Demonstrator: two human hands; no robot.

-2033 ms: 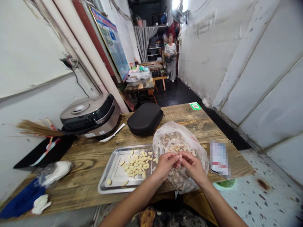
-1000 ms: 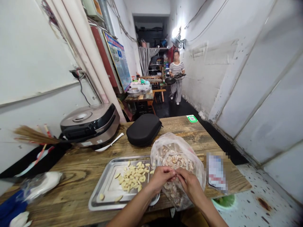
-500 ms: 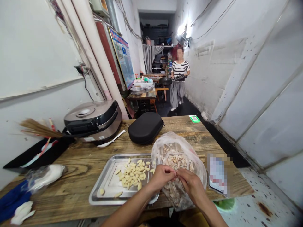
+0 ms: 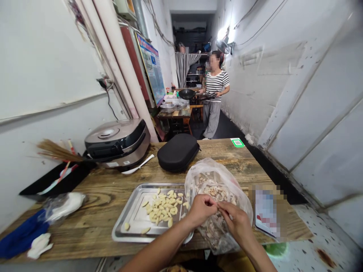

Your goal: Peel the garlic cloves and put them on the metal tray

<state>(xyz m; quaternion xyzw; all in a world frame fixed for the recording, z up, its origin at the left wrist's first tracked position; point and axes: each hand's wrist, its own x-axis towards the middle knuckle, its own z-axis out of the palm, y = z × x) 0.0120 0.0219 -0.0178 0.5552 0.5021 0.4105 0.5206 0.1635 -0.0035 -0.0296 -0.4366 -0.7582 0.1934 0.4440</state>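
Observation:
My left hand [image 4: 202, 209] and my right hand [image 4: 236, 221] meet fingertip to fingertip above an opened plastic bag [image 4: 245, 200]. Both are closed in a pinch, and whatever lies between the fingertips is too small and covered to make out. Pale brown, flaky pieces that look like garlic with its skins [image 4: 217, 192] fill the bag. Left of it, a metal tray [image 4: 131, 206] holds a heap of peeled garlic cloves [image 4: 161, 209], with a couple lying apart near its front left. My left forearm crosses over the tray's right front corner.
Behind the tray are a black case [image 4: 178, 153], a white spoon [image 4: 138, 165] and a rice cooker [image 4: 117, 141]. A phone-like device [image 4: 265, 215] lies right of the bag. Blue cloth [image 4: 25, 234] is at left. A person [image 4: 216, 85] holding a wok [image 4: 187, 93] stands beyond the table.
The view has shifted slightly, moving the table's things rightward in the picture. My hands keep their pinch over the bag. The person beyond has come nearer and turned, the wok swinging left.

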